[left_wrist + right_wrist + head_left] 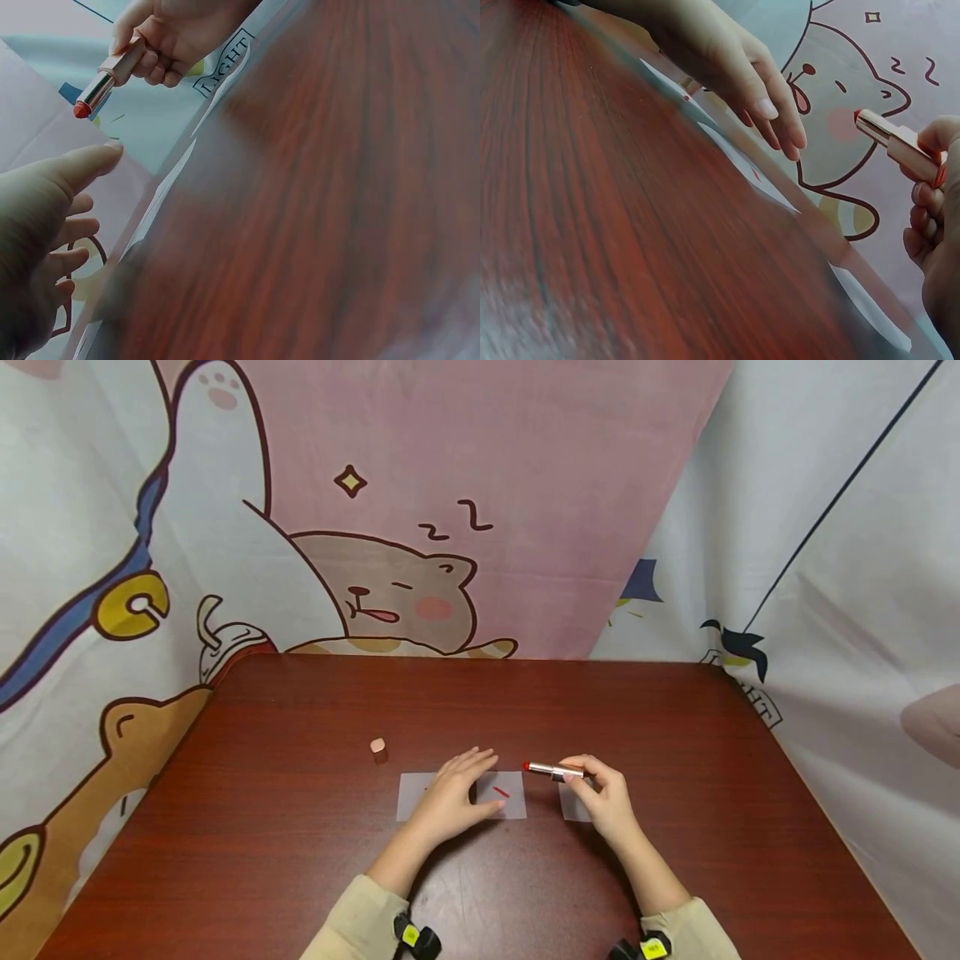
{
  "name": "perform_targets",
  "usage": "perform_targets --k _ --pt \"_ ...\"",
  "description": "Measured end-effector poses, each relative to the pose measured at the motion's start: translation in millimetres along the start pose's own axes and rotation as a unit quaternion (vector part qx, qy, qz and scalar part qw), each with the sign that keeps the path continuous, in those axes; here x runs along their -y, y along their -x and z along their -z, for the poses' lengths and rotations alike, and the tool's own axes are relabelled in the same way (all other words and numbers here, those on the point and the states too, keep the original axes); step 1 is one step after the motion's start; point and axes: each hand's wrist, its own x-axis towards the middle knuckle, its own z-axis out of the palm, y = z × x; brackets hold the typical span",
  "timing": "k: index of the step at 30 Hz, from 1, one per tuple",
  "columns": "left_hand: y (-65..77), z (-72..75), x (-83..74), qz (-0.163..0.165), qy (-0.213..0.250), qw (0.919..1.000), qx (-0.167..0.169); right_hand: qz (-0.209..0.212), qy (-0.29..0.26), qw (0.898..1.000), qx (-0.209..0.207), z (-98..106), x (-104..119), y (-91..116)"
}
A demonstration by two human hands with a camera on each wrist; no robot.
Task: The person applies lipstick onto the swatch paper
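Lipstick [553, 771] between fingers [589, 763] of right hand [611, 798], red tip [527, 767] outward

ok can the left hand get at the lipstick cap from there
Probably yes: the cap sits on the table, to the left of the left hand and farther back; that hand appears to hold nothing, and nothing visible stands between them.

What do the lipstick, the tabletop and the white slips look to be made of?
Lipstick: casing of metal or metal-coated plastic, glossy and gold-toned with bright reflections; I can't tell which.
Tabletop: wood or wood-look laminate, going by its reddish-brown grain; a pale glare suggests a smooth, semi-gloss finish.
White slips: probably paper, as they look thin and matte.
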Motion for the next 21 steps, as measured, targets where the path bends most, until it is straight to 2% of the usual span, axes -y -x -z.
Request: perform_targets --k 5,21 --pt "-1.9 -3.2 -5.9 0.000 0.013 0.9999 -0.007 0.011 -0.002 1.000 -0.015 7 -2 1" --pt "-17.6 -19.8 -30.1 -0.012 -0.006 0.9999 0.006 -0.011 0.027 0.998 -0.047 41 -6 10"
